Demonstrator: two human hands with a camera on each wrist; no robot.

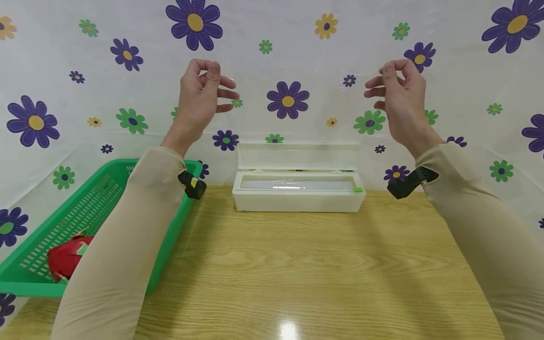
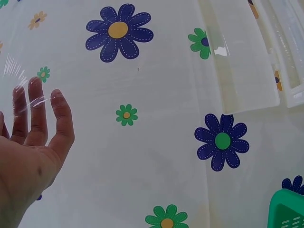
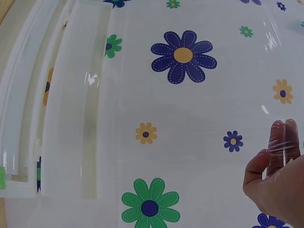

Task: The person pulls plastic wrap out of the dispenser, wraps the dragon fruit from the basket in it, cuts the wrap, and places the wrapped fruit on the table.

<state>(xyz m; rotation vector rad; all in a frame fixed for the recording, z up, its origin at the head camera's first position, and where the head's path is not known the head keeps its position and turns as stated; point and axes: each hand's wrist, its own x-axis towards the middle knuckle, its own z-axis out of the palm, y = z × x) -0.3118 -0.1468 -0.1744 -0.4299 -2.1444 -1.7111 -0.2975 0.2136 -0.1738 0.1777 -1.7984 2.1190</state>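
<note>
Clear cling film [image 3: 265, 109] shows as glints and fine creases by the fingers in both wrist views. My left hand [image 1: 199, 94] is raised before the flowered backdrop and pinches the film between thumb and index finger, the other fingers spread out. Level with it, my right hand [image 1: 401, 94] pinches the film the same way on the other side. Below and between them, a white cling film dispenser [image 1: 297, 202] stands on the table with its lid [image 1: 297, 157] up. Inside lies a pale roll [image 1: 289, 184], and a green slider [image 1: 358, 189] sits at the right end of the front edge.
To the left stands a green slotted basket [image 1: 29, 289], partly behind my left sleeve, with a red dragon fruit [image 1: 63, 259] in it. A wood-grain table [image 1: 306, 264] stretches in front of the dispenser. The flowered sheet [image 1: 242, 71] hangs right behind it.
</note>
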